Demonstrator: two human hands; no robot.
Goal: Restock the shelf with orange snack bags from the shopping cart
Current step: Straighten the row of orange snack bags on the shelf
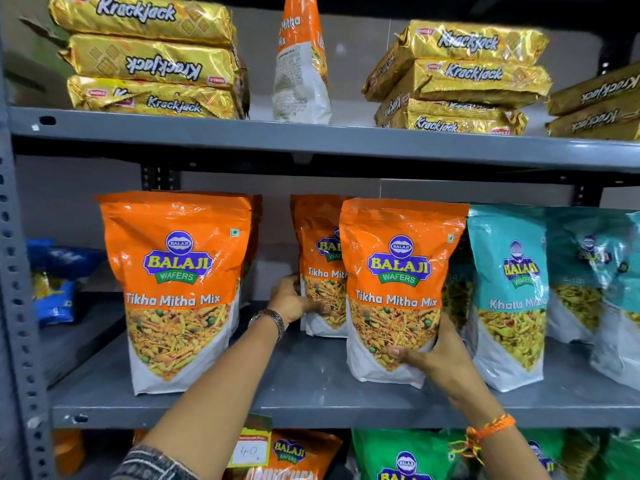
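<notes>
Three orange Balaji Tikha Mitha Mix bags stand on the grey middle shelf. The left orange bag stands alone at the front. My left hand grips the lower left side of the rear orange bag, which stands further back. My right hand holds the lower right corner of the front orange bag, upright near the shelf's front edge. Another orange bag stands side-on on the top shelf. The shopping cart is out of view.
Teal Balaji bags crowd the right of the middle shelf, touching the front orange bag. Gold Krackjack packs are stacked on the top shelf. Blue packets lie at far left. Green and orange bags fill the shelf below.
</notes>
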